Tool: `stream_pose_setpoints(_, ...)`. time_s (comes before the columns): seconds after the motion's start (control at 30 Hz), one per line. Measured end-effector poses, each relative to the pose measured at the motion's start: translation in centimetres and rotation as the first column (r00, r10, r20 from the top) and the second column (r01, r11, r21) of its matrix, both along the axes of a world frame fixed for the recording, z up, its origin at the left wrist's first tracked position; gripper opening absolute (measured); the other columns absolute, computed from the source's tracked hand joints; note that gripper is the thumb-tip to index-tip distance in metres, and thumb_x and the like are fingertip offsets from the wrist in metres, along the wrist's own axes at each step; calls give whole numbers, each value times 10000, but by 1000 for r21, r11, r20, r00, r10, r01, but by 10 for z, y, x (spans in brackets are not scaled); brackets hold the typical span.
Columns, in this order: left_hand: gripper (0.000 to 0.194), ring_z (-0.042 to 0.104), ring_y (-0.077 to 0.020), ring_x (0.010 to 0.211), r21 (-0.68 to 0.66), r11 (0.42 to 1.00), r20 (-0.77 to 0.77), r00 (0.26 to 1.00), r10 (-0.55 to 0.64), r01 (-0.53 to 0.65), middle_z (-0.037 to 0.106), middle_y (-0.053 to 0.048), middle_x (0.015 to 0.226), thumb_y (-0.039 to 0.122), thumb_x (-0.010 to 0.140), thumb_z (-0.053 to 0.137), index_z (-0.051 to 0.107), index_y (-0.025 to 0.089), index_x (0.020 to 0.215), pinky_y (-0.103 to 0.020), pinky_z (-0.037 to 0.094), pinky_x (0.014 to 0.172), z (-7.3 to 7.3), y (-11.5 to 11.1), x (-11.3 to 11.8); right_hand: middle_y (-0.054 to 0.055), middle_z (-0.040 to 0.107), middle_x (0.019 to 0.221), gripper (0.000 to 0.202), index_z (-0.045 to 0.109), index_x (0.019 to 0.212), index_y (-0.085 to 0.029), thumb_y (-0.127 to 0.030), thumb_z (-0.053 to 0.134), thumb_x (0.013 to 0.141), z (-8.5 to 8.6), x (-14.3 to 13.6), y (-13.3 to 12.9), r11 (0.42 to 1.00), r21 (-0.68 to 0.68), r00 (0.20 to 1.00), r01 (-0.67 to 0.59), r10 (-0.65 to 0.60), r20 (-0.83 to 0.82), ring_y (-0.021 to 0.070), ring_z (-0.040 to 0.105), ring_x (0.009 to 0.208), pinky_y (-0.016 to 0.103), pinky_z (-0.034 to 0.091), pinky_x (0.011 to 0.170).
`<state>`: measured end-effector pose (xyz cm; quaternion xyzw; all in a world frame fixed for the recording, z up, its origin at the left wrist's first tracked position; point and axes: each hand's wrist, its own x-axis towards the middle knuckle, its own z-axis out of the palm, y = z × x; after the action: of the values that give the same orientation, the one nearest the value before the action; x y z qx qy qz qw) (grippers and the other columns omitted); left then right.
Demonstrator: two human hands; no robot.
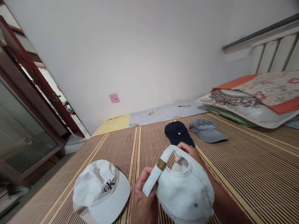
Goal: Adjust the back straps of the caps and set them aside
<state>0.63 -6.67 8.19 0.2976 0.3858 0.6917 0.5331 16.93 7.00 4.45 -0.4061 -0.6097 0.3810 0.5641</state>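
A pale blue baseball cap (pixel 187 193) is held up in front of me, its back opening and strap with a brass-coloured buckle facing me. My left hand (pixel 145 193) is closed on the strap side, the thumb near the loose strap end. On the far right side, my right hand (pixel 190 150) grips the cap, most of its fingers hidden behind it. Left of my hands lies a white cap (pixel 100 189) with black "CK" lettering. Beyond them rest a navy cap (pixel 177 132) and a grey cap (pixel 206 129), side by side.
A striped mat (pixel 116 147) covers the bed, with a patterned sheet (pixel 161 113) showing along the wall. Stacked pillows (pixel 252 99) lie at the far right by a white headboard (pixel 277 53). A pink note (pixel 114 98) is on the wall. A dark red door (pixel 42 77) stands at the left.
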Motion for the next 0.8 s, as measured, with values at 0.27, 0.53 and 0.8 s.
stream_pose_setpoints(0.27,433,415,-87,534,-9,998,-315,947,60,-66,539,39,554,508,595,942,690,161,657,-190,363,522,-5,7,-15,-1,739,1014,133,743,975,-303,-428,734,932,59,40,-64,966,259,994,-5,33,-106,188,693,1008,298,538,929)
stream_pose_setpoints(0.53,469,433,-79,532,-24,993,-246,964,105,-114,553,42,557,498,575,965,644,161,636,-180,373,527,5,-3,16,24,737,1237,276,715,1238,-298,-245,713,968,74,10,-100,805,401,882,-438,298,366,180,656,1210,293,503,1055)
stream_pose_setpoints(0.8,543,384,-68,529,-67,996,-306,951,42,-65,499,33,533,633,588,921,703,139,646,-173,316,516,-3,-1,8,-24,746,852,276,727,942,-242,-328,496,1069,68,1,-94,929,314,980,-194,167,111,117,686,775,223,507,705)
